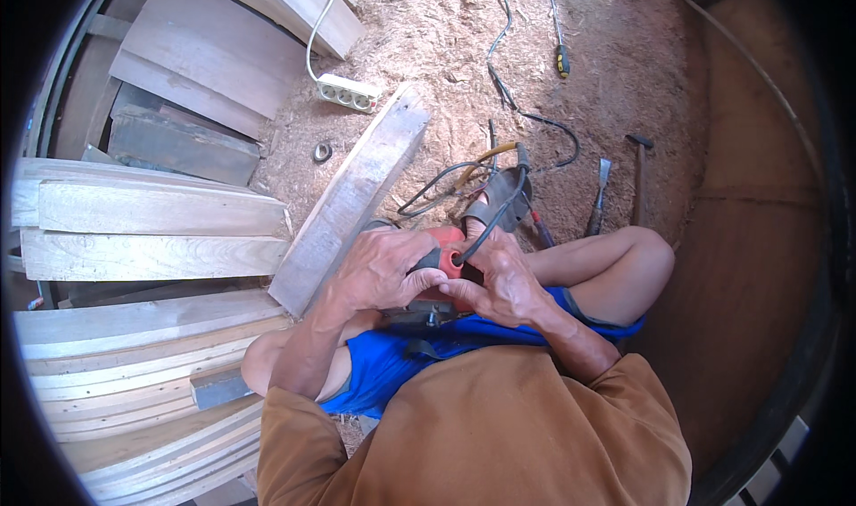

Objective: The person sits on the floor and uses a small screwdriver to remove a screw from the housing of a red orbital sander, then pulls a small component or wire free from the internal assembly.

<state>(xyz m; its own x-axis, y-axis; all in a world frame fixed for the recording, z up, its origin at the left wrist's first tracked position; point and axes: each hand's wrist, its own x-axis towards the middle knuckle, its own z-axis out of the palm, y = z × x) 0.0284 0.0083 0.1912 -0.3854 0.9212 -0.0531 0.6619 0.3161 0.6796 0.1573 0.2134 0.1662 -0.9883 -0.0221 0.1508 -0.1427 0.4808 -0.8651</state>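
Observation:
A red and black corded power tool (451,263) sits between my hands above my lap, mostly covered by them, so its exact kind cannot be told. My left hand (379,267) is closed round its dark grip, the thumb reaching toward the middle. From the other side my right hand (501,279) clasps the tool's body, its thumb nearly meeting the left one; some of its fingers are hidden. A black cable (497,223) leaves the tool near my right hand and runs over my sandalled foot (497,201). A long timber (352,203) lies slanting just left of my hands.
Stacked boards (160,230) fill the left side. A white power strip (348,93) and a dark ring (322,153) lie beyond the timber. On the shaving-covered floor to the right are a screwdriver (561,56), a chisel (598,198) and a hammer (639,181). A brown panel (758,238) borders the right.

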